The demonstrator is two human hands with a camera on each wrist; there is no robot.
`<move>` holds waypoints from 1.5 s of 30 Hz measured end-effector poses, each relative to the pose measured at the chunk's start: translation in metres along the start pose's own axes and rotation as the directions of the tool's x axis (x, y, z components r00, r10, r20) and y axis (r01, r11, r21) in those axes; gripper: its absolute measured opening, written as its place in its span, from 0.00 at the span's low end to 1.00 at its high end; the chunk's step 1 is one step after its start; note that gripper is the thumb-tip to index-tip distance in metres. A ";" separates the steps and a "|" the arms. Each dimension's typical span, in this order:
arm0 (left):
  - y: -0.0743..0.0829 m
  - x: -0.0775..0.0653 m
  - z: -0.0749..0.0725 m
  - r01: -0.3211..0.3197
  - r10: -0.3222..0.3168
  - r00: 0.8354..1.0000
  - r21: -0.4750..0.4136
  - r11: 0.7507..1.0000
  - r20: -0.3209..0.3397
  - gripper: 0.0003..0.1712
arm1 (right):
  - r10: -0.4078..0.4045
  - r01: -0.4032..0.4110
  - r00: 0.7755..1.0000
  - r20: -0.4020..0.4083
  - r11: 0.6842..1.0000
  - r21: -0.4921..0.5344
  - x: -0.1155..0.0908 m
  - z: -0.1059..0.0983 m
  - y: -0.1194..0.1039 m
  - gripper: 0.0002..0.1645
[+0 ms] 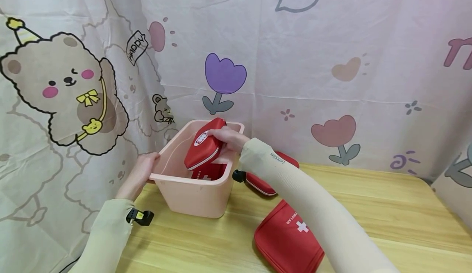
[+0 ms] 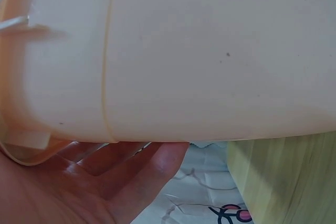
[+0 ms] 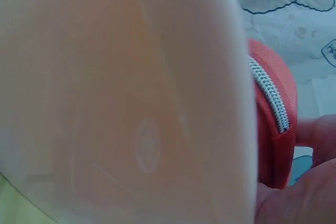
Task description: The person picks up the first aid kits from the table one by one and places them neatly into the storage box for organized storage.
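My right hand grips a red zippered first-aid case with a white round emblem. The case is tilted, partly inside the mouth of a pink plastic bin. Below it, another red first-aid pouch with white print lies in the bin. At the bin's left rim my left hand holds on, its fingers against the outside wall in the left wrist view. In the right wrist view, the bin wall hides most of the case, leaving its zipped end visible beside my fingers.
A red first-aid pouch with a white cross lies on the wooden table, partly under my right forearm. Behind that arm, next to the bin, is another red case. Printed cloth hangs at the back and left.
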State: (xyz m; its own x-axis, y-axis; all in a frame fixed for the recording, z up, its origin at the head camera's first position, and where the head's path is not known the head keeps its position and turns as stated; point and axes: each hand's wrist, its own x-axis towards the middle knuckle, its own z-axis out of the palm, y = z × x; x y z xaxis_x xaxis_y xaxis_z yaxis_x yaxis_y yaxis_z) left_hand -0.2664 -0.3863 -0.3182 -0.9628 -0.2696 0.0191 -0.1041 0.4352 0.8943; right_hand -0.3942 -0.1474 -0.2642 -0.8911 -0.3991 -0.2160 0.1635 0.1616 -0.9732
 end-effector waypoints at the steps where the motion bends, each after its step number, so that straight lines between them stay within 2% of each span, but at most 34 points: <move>1: 0.000 0.000 0.000 -0.001 0.001 1.000 0.001 1.000 -0.001 0.32 | 0.002 -0.002 1.000 0.003 1.000 -0.013 0.000 0.000 0.000 0.29; 7: 0.000 -0.001 -0.001 0.006 -0.006 1.000 -0.008 1.000 0.009 0.33 | 0.042 -0.042 0.998 0.045 0.999 -0.013 -0.003 0.005 0.005 0.31; 15: 0.000 -0.001 0.000 -0.002 0.002 1.000 -0.017 1.000 -0.002 0.32 | 0.067 -0.067 0.998 0.007 0.998 0.000 -0.009 0.008 0.013 0.36; 26: -0.001 -0.002 0.001 -0.040 0.040 0.999 -0.001 0.999 0.007 0.31 | 0.051 -0.051 0.999 -0.007 0.988 -0.144 -0.008 0.015 0.018 0.34; 32: -0.002 -0.003 0.001 -0.035 0.035 0.999 0.004 0.999 0.006 0.31 | -0.001 -0.004 1.000 -0.017 0.959 -0.282 -0.003 0.022 0.021 0.34; 36: -0.001 -0.003 0.000 -0.034 0.034 0.999 -0.003 0.999 0.007 0.32 | -0.020 0.019 1.000 0.000 0.924 -0.382 -0.005 0.025 0.022 0.33; 40: -0.002 -0.004 -0.001 -0.029 0.029 1.000 -0.004 1.000 0.004 0.32 | -0.019 0.024 1.000 0.015 0.902 -0.432 -0.007 0.026 0.023 0.30; 45: -0.001 -0.004 -0.002 -0.028 0.028 1.000 -0.001 1.000 0.003 0.32 | -0.018 0.020 1.000 0.009 0.900 -0.436 -0.010 0.028 0.023 0.28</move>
State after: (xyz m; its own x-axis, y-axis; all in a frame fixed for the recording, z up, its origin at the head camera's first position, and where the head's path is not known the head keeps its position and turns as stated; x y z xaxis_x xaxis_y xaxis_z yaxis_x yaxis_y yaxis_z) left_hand -0.2623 -0.3878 -0.3185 -0.9661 -0.2545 0.0425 -0.0771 0.4418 0.8938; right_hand -0.3701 -0.1650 -0.2870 -0.8899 -0.4103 -0.1992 -0.0552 0.5304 -0.8459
